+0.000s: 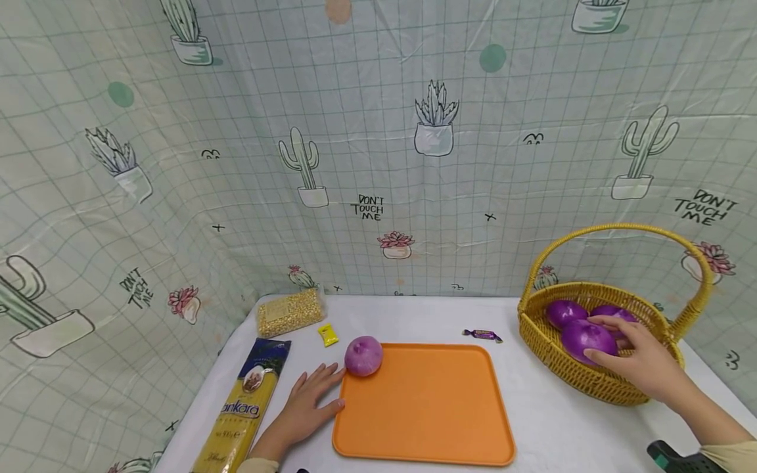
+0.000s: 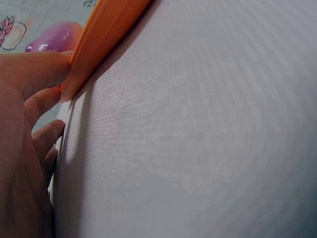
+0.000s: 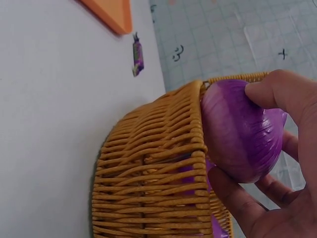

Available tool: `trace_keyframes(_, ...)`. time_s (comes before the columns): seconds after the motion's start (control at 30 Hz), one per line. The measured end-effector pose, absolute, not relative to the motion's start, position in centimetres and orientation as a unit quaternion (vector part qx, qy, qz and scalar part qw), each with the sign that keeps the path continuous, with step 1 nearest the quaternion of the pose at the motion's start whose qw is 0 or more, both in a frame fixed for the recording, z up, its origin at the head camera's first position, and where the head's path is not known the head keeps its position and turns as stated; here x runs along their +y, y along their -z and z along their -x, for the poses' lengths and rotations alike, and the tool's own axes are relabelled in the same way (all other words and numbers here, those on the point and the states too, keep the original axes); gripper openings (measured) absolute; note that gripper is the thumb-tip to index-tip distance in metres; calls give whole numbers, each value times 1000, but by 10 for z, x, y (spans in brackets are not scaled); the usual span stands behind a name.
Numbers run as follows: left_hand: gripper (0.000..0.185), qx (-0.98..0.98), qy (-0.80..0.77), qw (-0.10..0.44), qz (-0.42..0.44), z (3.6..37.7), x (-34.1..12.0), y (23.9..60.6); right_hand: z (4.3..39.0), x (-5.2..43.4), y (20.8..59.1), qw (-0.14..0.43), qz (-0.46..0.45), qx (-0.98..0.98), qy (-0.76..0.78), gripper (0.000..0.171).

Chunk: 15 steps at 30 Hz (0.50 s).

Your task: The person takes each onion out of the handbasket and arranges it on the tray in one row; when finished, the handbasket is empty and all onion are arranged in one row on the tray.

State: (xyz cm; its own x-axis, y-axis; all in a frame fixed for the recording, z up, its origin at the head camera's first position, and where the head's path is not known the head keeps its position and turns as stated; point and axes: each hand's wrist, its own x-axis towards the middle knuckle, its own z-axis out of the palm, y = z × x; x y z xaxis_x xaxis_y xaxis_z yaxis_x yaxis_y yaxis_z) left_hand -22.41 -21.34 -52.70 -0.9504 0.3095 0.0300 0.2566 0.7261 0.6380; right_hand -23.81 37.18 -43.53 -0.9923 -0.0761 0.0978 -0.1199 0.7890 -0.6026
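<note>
Onions, round two, by the look of it. My right hand (image 1: 641,358) is down in the wicker basket (image 1: 556,355), fingers and thumb curled round a purple onion (image 3: 240,131) — the wrist view shows it lifted just clear of the rim, thumb on top, fingers underneath, so the grip looks solid. A couple more purple ones sit behind it in the basket, partly hidden by my hand.

My left hand (image 1: 307,401) lies flat on the white table (image 1: 550,420), fingers straight and holding nothing, with the thumb side pressed against the left edge of the orange tray (image 1: 426,401), steadying it I guess. One paler onion (image 1: 363,355) already sits on the tray's far left corner, just beyond my fingertips.

So I'd call this the pick-up step. Next move, as I judge it: lift over the basket wall without snagging the handle, carry it left to the tray, and set it down gently since it'll want to roll.
</note>
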Motion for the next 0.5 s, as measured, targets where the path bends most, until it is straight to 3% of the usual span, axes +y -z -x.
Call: trace_keyframes(0.5,61,929,-334,38,-156,225,-215,529,230,357,432,49,-74,-941,-327,68)
